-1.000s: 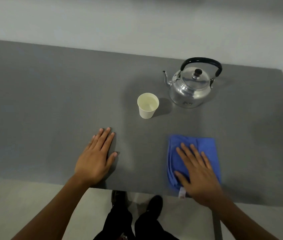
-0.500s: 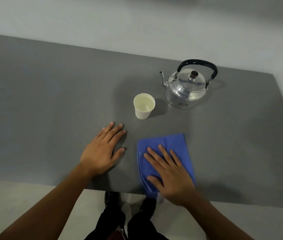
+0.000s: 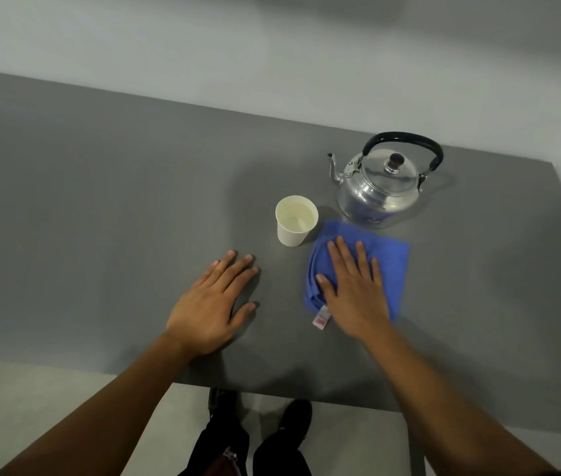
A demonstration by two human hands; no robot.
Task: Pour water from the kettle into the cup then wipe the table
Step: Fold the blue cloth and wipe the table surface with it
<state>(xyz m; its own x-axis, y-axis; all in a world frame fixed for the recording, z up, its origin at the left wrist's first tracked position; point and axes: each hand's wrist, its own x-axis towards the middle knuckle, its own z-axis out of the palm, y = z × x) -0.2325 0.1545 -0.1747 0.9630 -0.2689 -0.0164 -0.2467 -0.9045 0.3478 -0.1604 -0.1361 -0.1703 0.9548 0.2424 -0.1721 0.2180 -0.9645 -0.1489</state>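
Observation:
A shiny metal kettle (image 3: 379, 195) with a black handle stands upright at the back right of the grey table (image 3: 100, 207). Just left of it is a white paper cup (image 3: 293, 233) with water in it. A folded blue cloth (image 3: 394, 261) lies in front of the kettle, its far edge close to the kettle's base and its left edge beside the cup. My right hand (image 3: 354, 290) presses flat on the cloth, fingers spread. To its left, my left hand (image 3: 210, 304) rests palm down on the bare table, holding nothing.
The table's near edge runs just behind my wrists, and its right edge lies right of the kettle. A pale wall rises behind the table. My legs and dark shoes (image 3: 293, 420) show on the light floor below the near edge.
My right hand has slid the cloth away from the near edge, first left and then forward and right, up to the cup and kettle. My left hand has stayed flat on the table.

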